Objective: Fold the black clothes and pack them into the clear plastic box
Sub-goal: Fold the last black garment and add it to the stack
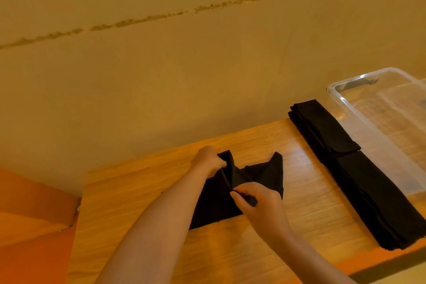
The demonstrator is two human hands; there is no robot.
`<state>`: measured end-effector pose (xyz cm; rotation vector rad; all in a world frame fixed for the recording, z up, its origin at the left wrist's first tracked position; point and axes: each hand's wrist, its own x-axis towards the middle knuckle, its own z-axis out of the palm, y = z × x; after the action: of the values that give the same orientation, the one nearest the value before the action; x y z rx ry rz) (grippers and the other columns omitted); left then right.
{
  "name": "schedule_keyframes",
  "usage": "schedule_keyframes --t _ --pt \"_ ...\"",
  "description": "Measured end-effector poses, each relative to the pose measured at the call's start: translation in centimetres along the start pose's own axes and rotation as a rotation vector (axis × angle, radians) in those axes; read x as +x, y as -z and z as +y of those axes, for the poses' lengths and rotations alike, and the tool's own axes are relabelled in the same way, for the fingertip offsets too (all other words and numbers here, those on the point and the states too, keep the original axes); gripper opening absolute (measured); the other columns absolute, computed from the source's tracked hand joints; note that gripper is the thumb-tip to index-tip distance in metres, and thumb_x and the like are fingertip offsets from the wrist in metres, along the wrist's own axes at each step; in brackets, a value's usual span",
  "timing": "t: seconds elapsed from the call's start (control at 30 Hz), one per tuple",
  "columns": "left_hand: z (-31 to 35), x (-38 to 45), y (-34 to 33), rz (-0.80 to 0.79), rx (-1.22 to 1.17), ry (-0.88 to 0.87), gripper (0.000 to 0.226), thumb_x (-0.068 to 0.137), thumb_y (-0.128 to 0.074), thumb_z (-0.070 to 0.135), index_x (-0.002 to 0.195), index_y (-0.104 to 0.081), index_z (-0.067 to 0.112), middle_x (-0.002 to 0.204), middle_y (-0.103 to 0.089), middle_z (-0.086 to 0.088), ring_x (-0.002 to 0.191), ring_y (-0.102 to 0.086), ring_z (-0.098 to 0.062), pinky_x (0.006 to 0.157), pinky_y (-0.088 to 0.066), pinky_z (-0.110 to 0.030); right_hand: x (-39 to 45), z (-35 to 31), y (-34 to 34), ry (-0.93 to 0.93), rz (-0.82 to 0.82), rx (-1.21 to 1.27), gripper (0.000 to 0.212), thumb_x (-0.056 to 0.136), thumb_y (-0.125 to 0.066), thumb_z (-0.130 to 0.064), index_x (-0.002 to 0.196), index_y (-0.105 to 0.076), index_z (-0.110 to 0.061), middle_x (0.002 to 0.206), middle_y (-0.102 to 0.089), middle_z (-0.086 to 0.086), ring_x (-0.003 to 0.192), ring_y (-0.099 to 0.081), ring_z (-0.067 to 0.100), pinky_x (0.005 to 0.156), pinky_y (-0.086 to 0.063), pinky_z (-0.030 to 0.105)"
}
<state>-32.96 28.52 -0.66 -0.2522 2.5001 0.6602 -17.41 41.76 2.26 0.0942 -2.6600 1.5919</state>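
A black cloth [258, 175] lies partly bunched on the wooden table [143, 193] in the middle of the view. My left hand [207, 160] grips its far left corner, and my right hand [258, 200] pinches a fold along its near edge. To the right, folded black clothes [322, 127] lie in a row, with another folded stack [378, 200] nearer to me. The clear plastic box [378, 122] stands at the far right, beside those stacks. Through its walls I see no clothes inside.
The table's far edge meets a plain beige wall [184, 64]. An orange surface [30, 214] lies lower down to the left of the table. The table's near right edge runs just below the nearer stack.
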Motion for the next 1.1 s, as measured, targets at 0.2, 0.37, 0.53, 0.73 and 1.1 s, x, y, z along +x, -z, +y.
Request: schedule_keyframes --t 0.2,0.37,0.53,0.73,1.1 --pt "1.9 4.0 -0.1 0.0 0.241 -0.15 0.016 0.085 -0.057 0.006 0.091 -0.069 0.013 0.096 -0.068 -0.005 0.086 -0.065 -0.021 0.064 -0.046 -0.029 0.3 0.1 0.1 0.126 0.054 -0.041 0.013 0.084 -0.063 -0.036 0.094 -0.07 -0.032 0.084 -0.065 -0.023 0.082 -0.064 -0.004 0.071 -0.052 0.013" --pt "3.6 4.6 5.0 -0.136 0.256 -0.228 0.003 0.085 -0.067 0.012 0.086 -0.069 0.013 0.08 -0.068 0.0 0.064 -0.065 -0.012 0.067 -0.054 -0.028 1.2 1.0 4.2 0.193 0.185 -0.369 0.014 0.087 -0.062 -0.032 0.083 -0.073 -0.023 0.074 -0.066 -0.017 0.071 -0.06 -0.006 0.071 -0.052 0.02" --pt "4.6 1.5 12.5 -0.187 0.111 -0.224 0.014 0.089 -0.06 0.013 0.099 -0.069 0.009 0.078 -0.074 -0.004 0.053 -0.065 -0.009 0.057 -0.05 -0.023 3.3 0.9 9.6 0.223 0.27 -0.532 0.013 0.078 -0.077 -0.027 0.085 -0.075 -0.017 0.074 -0.07 -0.008 0.072 -0.054 -0.004 0.067 -0.046 0.02" --pt "5.5 -5.7 19.2 -0.11 -0.278 -0.307 0.02 0.093 -0.055 0.01 0.103 -0.07 0.018 0.07 -0.072 -0.005 0.049 -0.055 -0.01 0.056 -0.048 -0.023 7.5 -2.3 14.7 0.342 0.194 -0.485 0.024 0.084 -0.063 -0.031 0.094 -0.075 -0.012 0.074 -0.07 -0.003 0.06 -0.062 0.007 0.056 -0.055 0.025" --pt "2.4 -15.3 24.5 -0.047 -0.62 -0.44 0.043 0.072 -0.073 0.028 0.111 -0.067 0.01 0.101 -0.074 -0.006 0.096 -0.07 -0.015 0.072 -0.052 -0.02 12.2 -10.8 18.2 0.341 0.143 -0.293 0.011 0.086 -0.069 -0.016 0.093 -0.067 -0.023 0.08 -0.066 -0.013 0.076 -0.062 -0.011 0.071 -0.042 -0.001"
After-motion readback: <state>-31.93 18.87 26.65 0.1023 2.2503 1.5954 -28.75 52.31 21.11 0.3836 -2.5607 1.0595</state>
